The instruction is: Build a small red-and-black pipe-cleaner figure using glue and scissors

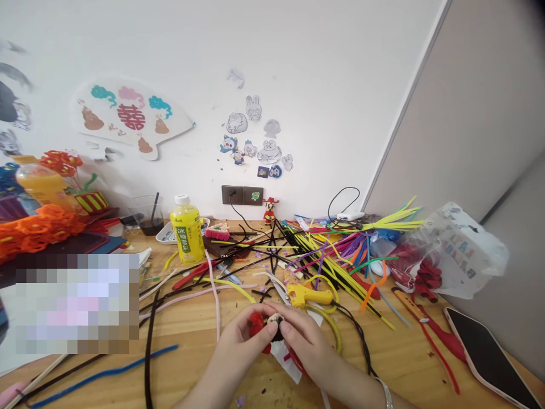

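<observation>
Both hands meet low in the middle of the head view around a small fuzzy craft piece (278, 328) in red, cream and black. It looks made of pipe cleaners, and much of it is hidden by fingers. My left hand (243, 336) grips its red side, thumb pressed on the front. From the other side my right hand (307, 336) pinches the black part with its thumb. Below them a white paper scrap (291, 370) shows. Just behind my right hand lies a yellow glue gun (310, 295) with a black cord.
Pipe cleaners (340, 267) in many colours cover the back right. A yellow-labelled bottle (187, 230) stands behind the hands, left of a small red-hatted figure (269, 211). At right lie a phone (489, 352), a wooden-handled tool (409, 304) and a plastic bag (466, 250). Orange flowers (46, 227) fill the left.
</observation>
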`<state>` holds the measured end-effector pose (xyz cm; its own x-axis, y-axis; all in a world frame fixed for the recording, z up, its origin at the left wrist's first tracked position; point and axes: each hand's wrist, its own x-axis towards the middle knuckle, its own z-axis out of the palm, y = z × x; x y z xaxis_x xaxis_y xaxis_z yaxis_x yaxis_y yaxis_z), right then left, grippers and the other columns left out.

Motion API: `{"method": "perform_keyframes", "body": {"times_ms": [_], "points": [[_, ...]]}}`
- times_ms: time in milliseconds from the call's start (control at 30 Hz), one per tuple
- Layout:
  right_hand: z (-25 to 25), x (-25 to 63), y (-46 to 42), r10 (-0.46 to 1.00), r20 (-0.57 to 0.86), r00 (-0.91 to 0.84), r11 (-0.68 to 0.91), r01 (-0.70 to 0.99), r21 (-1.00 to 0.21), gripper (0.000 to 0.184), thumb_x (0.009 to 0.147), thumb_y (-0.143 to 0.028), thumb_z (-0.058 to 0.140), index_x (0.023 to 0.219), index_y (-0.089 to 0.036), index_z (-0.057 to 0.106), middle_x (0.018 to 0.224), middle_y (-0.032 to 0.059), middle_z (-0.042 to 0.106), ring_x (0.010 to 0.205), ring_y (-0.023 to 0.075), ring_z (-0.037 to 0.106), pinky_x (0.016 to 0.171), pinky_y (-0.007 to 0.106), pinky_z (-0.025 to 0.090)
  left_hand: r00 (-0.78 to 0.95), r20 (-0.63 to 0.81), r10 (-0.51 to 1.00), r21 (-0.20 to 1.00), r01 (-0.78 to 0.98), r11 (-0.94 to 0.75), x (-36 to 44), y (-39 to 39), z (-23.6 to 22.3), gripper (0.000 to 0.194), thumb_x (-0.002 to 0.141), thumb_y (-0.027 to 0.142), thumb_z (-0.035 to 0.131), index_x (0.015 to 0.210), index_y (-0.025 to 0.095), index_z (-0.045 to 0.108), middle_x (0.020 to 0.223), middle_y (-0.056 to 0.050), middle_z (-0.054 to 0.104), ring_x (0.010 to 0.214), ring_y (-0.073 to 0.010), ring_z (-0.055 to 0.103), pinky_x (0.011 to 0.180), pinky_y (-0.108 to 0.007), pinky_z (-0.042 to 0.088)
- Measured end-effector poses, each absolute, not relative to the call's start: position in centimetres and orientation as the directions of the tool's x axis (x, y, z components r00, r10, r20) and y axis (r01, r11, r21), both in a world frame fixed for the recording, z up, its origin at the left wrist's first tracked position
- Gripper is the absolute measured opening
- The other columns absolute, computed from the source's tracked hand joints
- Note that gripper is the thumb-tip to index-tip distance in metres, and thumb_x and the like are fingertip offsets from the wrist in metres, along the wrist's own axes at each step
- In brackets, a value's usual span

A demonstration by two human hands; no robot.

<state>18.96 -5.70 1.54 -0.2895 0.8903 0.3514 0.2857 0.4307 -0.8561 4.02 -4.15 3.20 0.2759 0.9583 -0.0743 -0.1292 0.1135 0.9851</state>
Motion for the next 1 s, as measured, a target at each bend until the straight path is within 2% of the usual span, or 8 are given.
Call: {"method": "perform_keyframes", "body": {"times_ms": [233,467,567,733,867,1000], "points": [[1.6,18.9,-5.8,0.889,0.337,-0.31,0.434,0.333,-0.837,0.037,0.09,-0.032,0.04,0.126,-0.028,0.046,0.129,0.0022,0.05,0.12,0.0183,0.044,0.1,0.034,0.036,0.254,-0.111,0.961,0.98,-0.131,0.148,3.9,-3.9,3.0,0.037,0.051,0.045,0.074,0.068,0.016,0.058,0.06,0.004,0.056,0.054,-0.0103,0.047,0.049,-0.021,0.041],[1.2,18.9,-5.5,0.899,0.328,-0.29,0.414,0.318,-0.853,0.035,0.09,-0.031,0.04,0.123,-0.028,0.05,0.125,0.003,0.054,0.118,0.0189,0.046,0.1,0.037,0.035,0.266,-0.113,0.957,0.982,-0.115,0.148,3.8,-3.9,2.9,0.036,0.053,0.045,0.073,0.07,0.015,0.059,0.059,0.003,0.058,0.053,-0.0101,0.047,0.05,-0.022,0.041],[1.2,18.7,-5.4,0.907,0.336,-0.252,0.402,0.283,-0.871,0.035,0.09,-0.035,0.039,0.12,-0.026,0.053,0.122,0.004,0.057,0.114,0.019,0.05,0.098,0.036,0.038,0.282,-0.073,0.957,0.982,-0.148,0.119,3.8,-3.9,2.5,0.036,0.054,0.042,0.074,0.075,0.016,0.061,0.066,0.001,0.061,0.058,-0.0118,0.051,0.051,-0.022,0.042],[1.6,18.5,-5.4,0.909,0.349,-0.228,0.396,0.206,-0.895,0.036,0.091,-0.037,0.035,0.116,-0.024,0.057,0.112,0.0045,0.063,0.106,0.0193,0.056,0.092,0.034,0.044,0.301,0.001,0.954,0.974,-0.218,0.067,4.1,-3.7,2.2,0.045,0.048,0.036,0.079,0.085,0.017,0.062,0.083,-0.004,0.066,0.076,-0.0183,0.058,0.062,-0.025,0.046],[1.4,18.9,-5.5,0.883,0.397,-0.25,0.463,0.326,-0.824,0.037,0.089,-0.034,0.04,0.124,-0.023,0.048,0.12,0.0061,0.057,0.111,0.0205,0.051,0.095,0.035,0.041,0.241,-0.063,0.969,0.97,-0.214,0.116,4.2,-3.5,2.6,0.049,0.048,0.037,0.078,0.089,0.017,0.059,0.08,-0.004,0.067,0.075,-0.0184,0.06,0.062,-0.025,0.047],[1.2,19.4,-5.4,0.878,0.403,-0.259,0.478,0.501,-0.722,0.062,0.076,-0.028,0.058,0.133,-0.024,0.032,0.127,0.0078,0.05,0.113,0.0231,0.048,0.094,0.037,0.04,0.224,-0.126,0.966,0.959,-0.22,0.176,4.1,-3.5,2.7,0.056,0.047,0.039,0.079,0.091,0.017,0.052,0.065,0.001,0.066,0.059,-0.014,0.058,0.052,-0.022,0.045]]}}
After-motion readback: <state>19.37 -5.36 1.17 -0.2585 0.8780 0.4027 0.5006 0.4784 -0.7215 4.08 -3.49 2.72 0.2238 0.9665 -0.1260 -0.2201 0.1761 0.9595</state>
